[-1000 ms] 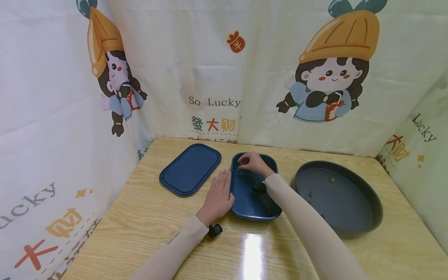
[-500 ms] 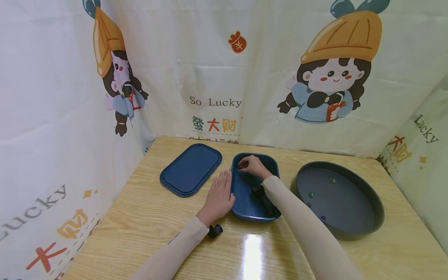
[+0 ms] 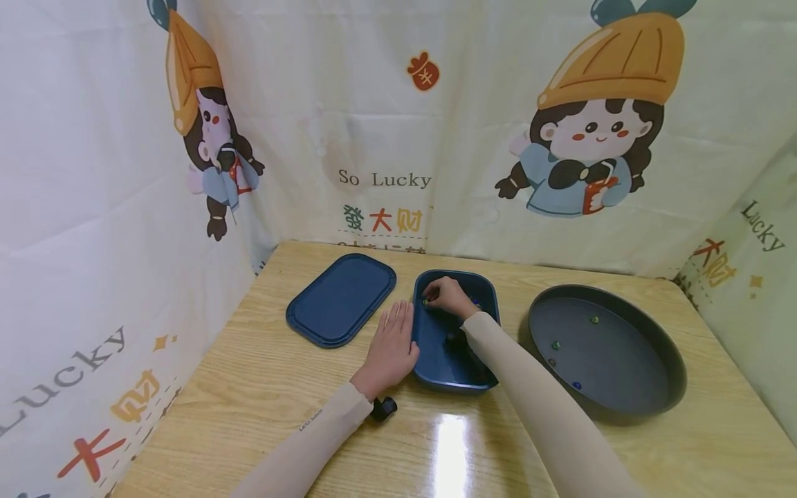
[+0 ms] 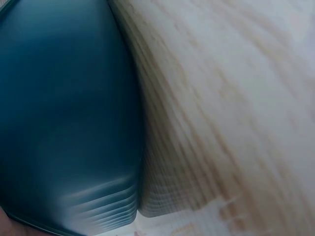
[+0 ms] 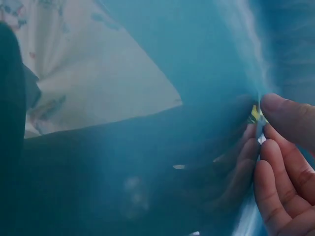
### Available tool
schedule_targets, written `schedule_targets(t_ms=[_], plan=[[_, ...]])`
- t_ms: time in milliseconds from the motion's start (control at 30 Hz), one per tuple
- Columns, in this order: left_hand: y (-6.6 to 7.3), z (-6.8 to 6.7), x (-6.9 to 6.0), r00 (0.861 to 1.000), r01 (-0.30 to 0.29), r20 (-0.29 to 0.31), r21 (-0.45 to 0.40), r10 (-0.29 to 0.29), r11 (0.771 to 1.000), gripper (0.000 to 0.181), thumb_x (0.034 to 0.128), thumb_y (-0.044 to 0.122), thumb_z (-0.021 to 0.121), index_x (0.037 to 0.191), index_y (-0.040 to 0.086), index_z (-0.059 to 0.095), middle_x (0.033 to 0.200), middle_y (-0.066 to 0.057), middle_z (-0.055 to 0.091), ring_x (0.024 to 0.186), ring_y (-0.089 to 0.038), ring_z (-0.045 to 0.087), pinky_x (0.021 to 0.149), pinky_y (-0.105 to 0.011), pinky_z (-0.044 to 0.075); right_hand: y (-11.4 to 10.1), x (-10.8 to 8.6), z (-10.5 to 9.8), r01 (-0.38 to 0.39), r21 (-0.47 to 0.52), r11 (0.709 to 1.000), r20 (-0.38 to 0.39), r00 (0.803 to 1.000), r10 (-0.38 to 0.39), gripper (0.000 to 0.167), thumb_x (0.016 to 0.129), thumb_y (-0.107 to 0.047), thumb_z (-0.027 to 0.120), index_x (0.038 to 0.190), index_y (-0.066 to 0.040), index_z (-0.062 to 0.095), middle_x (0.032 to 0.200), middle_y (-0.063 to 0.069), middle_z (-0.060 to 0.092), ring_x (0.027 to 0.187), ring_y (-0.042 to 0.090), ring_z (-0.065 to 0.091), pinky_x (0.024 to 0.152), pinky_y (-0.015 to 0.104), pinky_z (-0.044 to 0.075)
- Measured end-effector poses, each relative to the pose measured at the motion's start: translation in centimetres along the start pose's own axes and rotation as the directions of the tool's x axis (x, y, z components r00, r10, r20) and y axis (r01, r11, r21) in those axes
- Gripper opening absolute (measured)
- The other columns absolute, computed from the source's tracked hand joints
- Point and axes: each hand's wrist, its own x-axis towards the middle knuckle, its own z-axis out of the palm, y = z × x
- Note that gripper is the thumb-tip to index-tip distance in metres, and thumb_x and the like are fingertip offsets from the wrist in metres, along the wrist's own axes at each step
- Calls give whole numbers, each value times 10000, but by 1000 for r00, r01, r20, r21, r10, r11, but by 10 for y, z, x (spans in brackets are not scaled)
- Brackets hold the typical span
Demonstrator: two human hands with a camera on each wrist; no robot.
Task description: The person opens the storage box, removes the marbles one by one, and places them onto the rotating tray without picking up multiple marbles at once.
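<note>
Right grip (image 3: 453, 296) lowered, marble (image 3: 426, 301) between fingertips

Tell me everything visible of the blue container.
The blue container is an open rectangular tub with rounded corners and smooth, glossy walls, material uncertain. It sits upright on the wooden table. The left hand lies along its left side, apparently touching; the right hand reaches inside, pinching a marble near its left wall. A blue marble also shows inside.

Blue box (image 3: 436, 363) and lid (image 3: 341, 300), grey pan (image 3: 629, 360), green and blue marbles (image 3: 556, 344), wood-grained table (image 3: 249, 373).
</note>
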Motion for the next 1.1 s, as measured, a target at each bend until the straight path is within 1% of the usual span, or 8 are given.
schedule_targets(t_ms=[100, 300, 700, 900, 1100], plan=[[0, 1, 1, 1000, -1, -3, 2, 1, 1000, 671, 952, 265, 424, 1503, 13, 135, 1573, -157, 164, 1469, -287, 127, 1189, -462, 114, 0, 1, 2, 2, -8, 1000, -13, 1000, -2, 172, 768, -33, 742, 932, 13, 720, 882, 149, 705, 768, 191, 648, 725, 306, 552], [0, 1, 1, 1000, 4, 4, -1, -4, 1000, 675, 954, 266, 424, 1506, 22, 122, 1576, -151, 158, 1474, -272, 105, 1191, -459, 103, 2, 2, 4, -18, 1, 1000, -10, 1000, 18, 167, 771, -32, 739, 932, 11, 730, 881, 143, 712, 745, 172, 640, 718, 302, 553], [1, 0, 1, 1000, 2, 1, 8, -2, 1000, 667, 951, 264, 422, 1501, 11, 143, 1572, -161, 163, 1467, -300, 130, 1187, -467, 120, -3, -1, 2, -54, -23, 998, 7, 999, 54, 159, 801, -42, 712, 952, 3, 737, 943, 144, 725, 844, 209, 684, 789, 332, 557], [1, 1, 1, 1000, -2, 0, 9, 2, 1000, 664, 956, 268, 408, 1502, 10, 131, 1575, -159, 153, 1470, -293, 119, 1185, -469, 127, -1, -2, 0, -40, -38, 998, 7, 999, 40, 139, 800, -50, 716, 931, -13, 741, 915, 128, 726, 805, 183, 675, 755, 312, 558], [1, 1, 0, 1000, -3, -11, 10, 3, 1000, 658, 956, 261, 403, 1501, 8, 135, 1573, -162, 155, 1469, -295, 123, 1186, -465, 127, -4, -3, -5, -33, -29, 999, -7, 999, 32, 82, 773, -41, 739, 854, -35, 737, 825, 94, 709, 720, 136, 629, 691, 268, 539]])
